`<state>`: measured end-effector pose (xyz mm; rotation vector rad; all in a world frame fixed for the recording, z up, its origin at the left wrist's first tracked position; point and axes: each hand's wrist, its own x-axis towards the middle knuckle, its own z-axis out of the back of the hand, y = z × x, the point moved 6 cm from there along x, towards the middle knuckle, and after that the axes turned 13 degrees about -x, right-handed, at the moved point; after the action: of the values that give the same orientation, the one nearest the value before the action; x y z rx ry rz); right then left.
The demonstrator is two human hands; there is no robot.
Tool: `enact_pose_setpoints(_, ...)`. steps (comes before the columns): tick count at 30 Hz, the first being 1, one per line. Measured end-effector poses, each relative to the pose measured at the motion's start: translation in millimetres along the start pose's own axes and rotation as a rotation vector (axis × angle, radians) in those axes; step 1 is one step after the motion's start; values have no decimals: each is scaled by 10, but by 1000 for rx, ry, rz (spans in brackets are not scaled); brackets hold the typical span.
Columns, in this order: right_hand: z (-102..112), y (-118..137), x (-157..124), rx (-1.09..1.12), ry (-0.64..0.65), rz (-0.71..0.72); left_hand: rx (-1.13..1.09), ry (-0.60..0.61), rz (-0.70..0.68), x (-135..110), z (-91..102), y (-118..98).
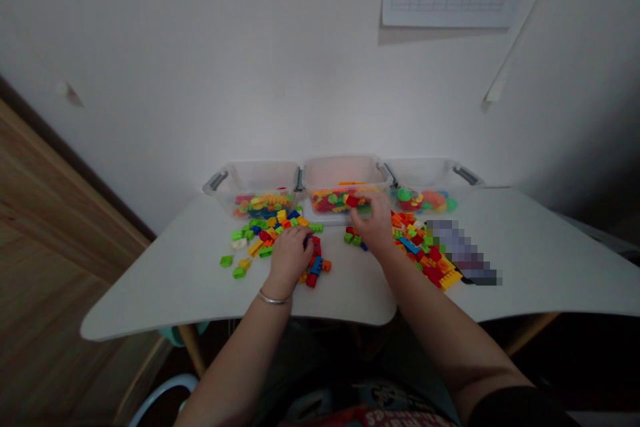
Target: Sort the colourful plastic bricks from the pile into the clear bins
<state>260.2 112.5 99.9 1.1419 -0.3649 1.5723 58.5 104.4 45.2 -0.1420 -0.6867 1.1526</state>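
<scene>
My right hand [374, 219] is raised in front of the middle bin, and its thumb and fingers pinch a red toy brick [351, 201]. My left hand [290, 257], with a silver bangle at the wrist, rests low over a loose pile of colourful toy bricks [267, 233]. Its fingers curl closed; something dark blue shows by the fingertips, but whether it is gripped is unclear. Close to this hand lie a blue brick [317, 265] and an orange brick [327, 265]. Under my right hand sit a few green bricks [350, 238].
Three clear plastic bins stand along the wall: a left bin [260, 173], a middle bin [345, 163] and a right bin [425, 170], all holding coloured pieces. A second brick pile [425, 253] lies right, beside a pixelated flat object [463, 252]. The white table [165, 293] has a curved front edge.
</scene>
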Motion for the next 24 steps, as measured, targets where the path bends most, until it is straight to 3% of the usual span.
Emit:
enact_pose_setpoints(5,219,-223,444,19,-151,-184,-12,3,11,2,-6,21)
enact_pose_setpoints(9,227,-356,728,3,-191,-216,-23,1,17,3,-21,48)
enact_pose_setpoints(13,50,-429,890,-122,-32,-215,-22,6,20,3,-28,59)
enact_pose_setpoints(20,-292,-537,907,-456,395,-243,-22,-2,28,-5,-25,63)
enact_pose_setpoints(24,-371,-583,891,-453,464,-263,-32,-2,27,-6,-24,61)
